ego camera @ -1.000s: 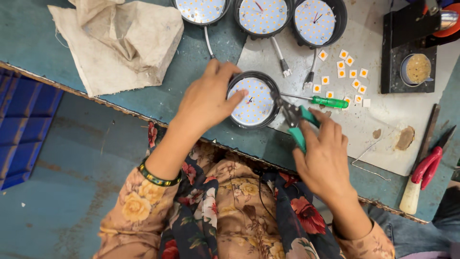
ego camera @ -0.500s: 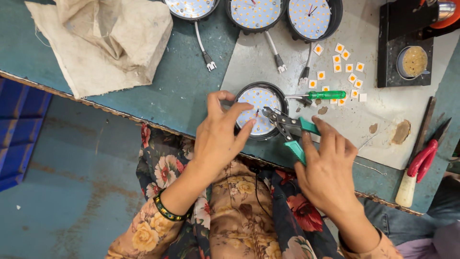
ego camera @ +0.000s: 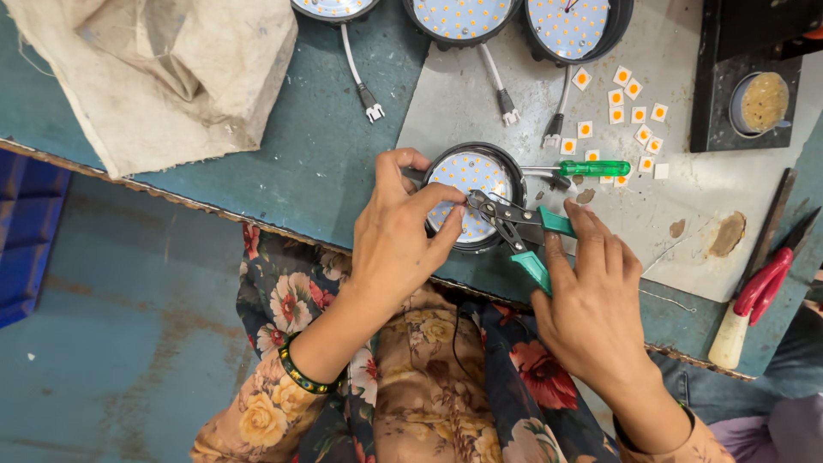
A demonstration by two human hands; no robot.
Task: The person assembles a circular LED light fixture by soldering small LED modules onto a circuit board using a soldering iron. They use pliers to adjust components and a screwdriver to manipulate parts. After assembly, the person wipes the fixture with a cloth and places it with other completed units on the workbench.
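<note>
- Round LED lamp [ego camera: 467, 176]: black rim, white disc dotted with small yellow chips, lying flat at the near edge of the teal table [ego camera: 283, 163], half on the grey metal sheet [ego camera: 686, 214].
- Left hand [ego camera: 394, 244] cups the lamp's left and near side; thumb and fingers curl round the rim, fingertips on the disc.
- Right hand [ego camera: 591, 300] is closed round the teal handles of the pliers [ego camera: 514, 225]; the steel jaws lie over the lamp's right side, tips on the disc. Whether they pinch anything cannot be told.
- Green-handled screwdriver [ego camera: 583, 169] lies just right of the lamp, touching or nearly so.
- Room: lamp sits close to the table's ragged front edge; bare teal surface opens to its left, up to the cloth [ego camera: 163, 69].
- Count: three more lamps [ego camera: 463, 17] in a row along the far edge, each with a short cable and plug. About fourteen loose square chips [ego camera: 634, 116], white with orange centres, are scattered on the sheet.
- Far right: small round tin [ego camera: 759, 103] on a black block; red-handled cutters [ego camera: 763, 283] and a pale-handled tool [ego camera: 730, 336] near the right edge.
- Blue crate [ego camera: 26, 231] below the table, left.
</note>
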